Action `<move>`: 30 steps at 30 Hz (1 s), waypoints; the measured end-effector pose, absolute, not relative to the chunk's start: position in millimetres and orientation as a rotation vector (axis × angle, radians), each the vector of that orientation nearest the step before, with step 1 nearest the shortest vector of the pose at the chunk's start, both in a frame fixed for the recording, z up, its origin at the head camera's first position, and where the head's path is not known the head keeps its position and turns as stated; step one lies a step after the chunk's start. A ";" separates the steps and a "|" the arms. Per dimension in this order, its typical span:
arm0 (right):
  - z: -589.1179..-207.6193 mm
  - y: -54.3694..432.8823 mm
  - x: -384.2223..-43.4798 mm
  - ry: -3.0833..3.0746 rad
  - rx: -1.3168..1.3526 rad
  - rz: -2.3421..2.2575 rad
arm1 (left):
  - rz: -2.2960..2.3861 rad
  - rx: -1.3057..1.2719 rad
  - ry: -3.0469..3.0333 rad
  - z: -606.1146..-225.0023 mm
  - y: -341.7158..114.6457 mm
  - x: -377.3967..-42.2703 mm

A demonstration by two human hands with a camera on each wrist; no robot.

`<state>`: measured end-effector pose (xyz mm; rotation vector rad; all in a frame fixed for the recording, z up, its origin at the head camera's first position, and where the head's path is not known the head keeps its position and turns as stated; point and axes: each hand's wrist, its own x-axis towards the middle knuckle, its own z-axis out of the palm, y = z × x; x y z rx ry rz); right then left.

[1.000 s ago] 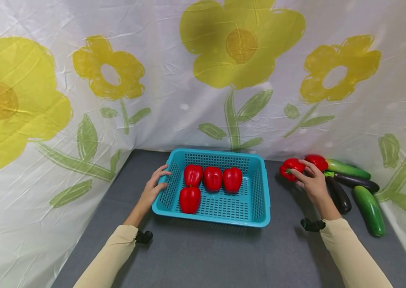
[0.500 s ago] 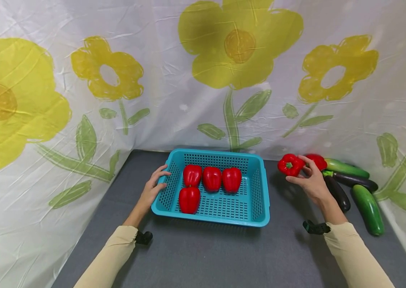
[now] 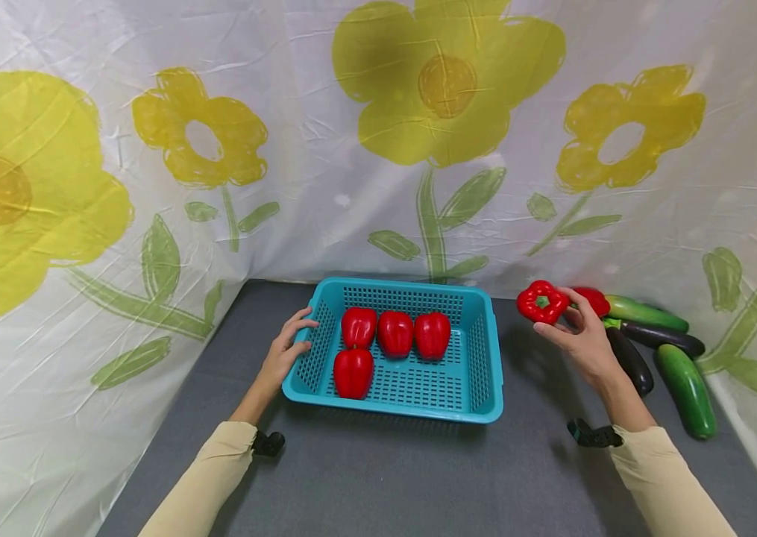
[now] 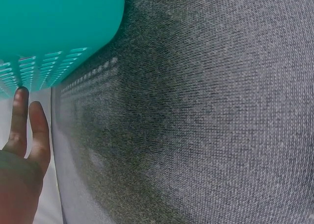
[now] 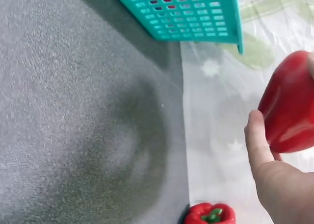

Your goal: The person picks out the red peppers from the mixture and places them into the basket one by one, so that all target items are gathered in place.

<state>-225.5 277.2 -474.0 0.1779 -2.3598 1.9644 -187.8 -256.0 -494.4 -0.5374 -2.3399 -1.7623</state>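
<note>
My right hand [image 3: 582, 337] pinches a red bell pepper [image 3: 542, 302] between thumb and fingers. It is raised off the table, its green stem end facing the head camera. In the right wrist view, the held bell pepper [image 5: 290, 104] shows its smooth side. My left hand [image 3: 283, 350] rests at the left side of a turquoise perforated basket [image 3: 391, 408]. Two of its fingers [image 4: 19, 118] look nearly straight in the left wrist view, one tip against the basket's outer wall. Inside the basket lie several red bell peppers [image 3: 395, 333], mostly toward its left and back.
Right of the right hand lie another red bell pepper [image 3: 591, 301], a light green vegetable [image 3: 646, 313], two eggplants [image 3: 663, 338] and a dark green cucumber-like vegetable [image 3: 687, 389]. A flower-printed white curtain [image 3: 324, 186] borders the grey table [image 3: 378, 477] at the back and sides.
The right hand has lifted the bell pepper slightly up and tilted it, so its stem end now faces the head camera. The left hand and basket stay put.
</note>
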 end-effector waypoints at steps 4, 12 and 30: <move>-471.6 277.4 -219.9 -2.330 0.180 2.004 | -1.760 -0.553 -2.336 -494.4 -255.7 -187.7; -468.7 275.5 -209.4 -2.328 0.195 2.055 | -1.770 -0.556 -2.327 -495.6 -256.3 -188.3; -474.6 263.7 -189.4 -2.200 0.237 2.228 | -1.782 -0.511 -2.351 -500.2 -258.8 -192.0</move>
